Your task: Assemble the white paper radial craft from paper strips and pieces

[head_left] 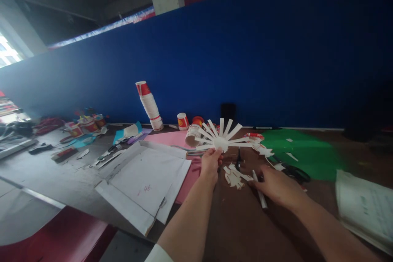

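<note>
Left hand (pixel 210 163) is raised above the bench (pixel 239 221), fingers pinched together on the lower edge of a white paper cup cut into splayed strips (pixel 220 138), holding it up like a fan. Right hand (pixel 276 186) lies low on the bench, fingers curled loosely around a white marker pen (pixel 259 190) that rests on the surface. Paper scraps (pixel 233 177) sit between the two hands. Black scissors (pixel 294 172) lie just beyond the right hand, at the edge of a green sheet (pixel 307 151). An open flat cardboard box (pixel 144 180) sits left of the left hand. A stack of paper cups (pixel 149 105) stands by the blue wall (pixel 245 49).
</note>
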Motion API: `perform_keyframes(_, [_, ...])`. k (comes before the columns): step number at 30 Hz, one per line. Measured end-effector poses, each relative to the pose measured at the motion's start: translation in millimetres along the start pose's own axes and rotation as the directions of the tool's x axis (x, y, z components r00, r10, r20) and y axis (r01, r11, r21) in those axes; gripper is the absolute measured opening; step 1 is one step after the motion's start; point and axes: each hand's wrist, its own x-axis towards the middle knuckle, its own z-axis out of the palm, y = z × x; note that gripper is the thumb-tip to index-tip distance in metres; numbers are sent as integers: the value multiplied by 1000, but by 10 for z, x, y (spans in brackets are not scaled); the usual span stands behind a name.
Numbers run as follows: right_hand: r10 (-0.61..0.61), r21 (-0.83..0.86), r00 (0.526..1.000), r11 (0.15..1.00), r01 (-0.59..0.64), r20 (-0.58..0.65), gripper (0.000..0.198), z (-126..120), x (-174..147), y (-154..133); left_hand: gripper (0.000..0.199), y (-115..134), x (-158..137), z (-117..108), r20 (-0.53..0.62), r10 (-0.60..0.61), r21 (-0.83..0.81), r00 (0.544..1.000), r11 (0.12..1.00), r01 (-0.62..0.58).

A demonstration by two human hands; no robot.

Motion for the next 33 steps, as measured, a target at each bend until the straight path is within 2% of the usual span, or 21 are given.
perform_keyframes(3, [-18,-20,999,1000,19,36,16,-15,-4,-21,41,-4,3,0,7,-1,16,1000,1000,1])
perform_keyframes(9, [-6,-40,999,999,7,41,14,-54,-15,-9,38,3,-2,2,9,3,37,1000,999,-4])
perform_keyframes(13, [-36,-30,999,999,36,16,26,-85,9,4,34,10,-15,5,2,8,42,1000,999,-8])
perform_keyframes(16, [-58,-54,997,997,55,-54,32,-152,82,-25,31,2,-22,12,1,6,42,1000,999,-6])
perform_keyframes(19, [-83,-110,991,991,72,-104,30,-226,224,-86,30,-12,-26,22,0,4,37,1000,999,-4])
perform_keyframes(24, [-177,-167,977,973,156,-119,26,-241,609,-120,33,-13,-14,31,-26,15,-3,1000,1000,-15])
perform_keyframes(30, [-321,-113,939,945,308,-123,27,-202,1006,-59,35,3,15,25,-48,18,-75,999,997,-22])
perform_keyframes(33, [-358,-48,926,934,355,-118,15,-181,1118,-70,35,4,16,24,-49,14,-96,999,995,-19])
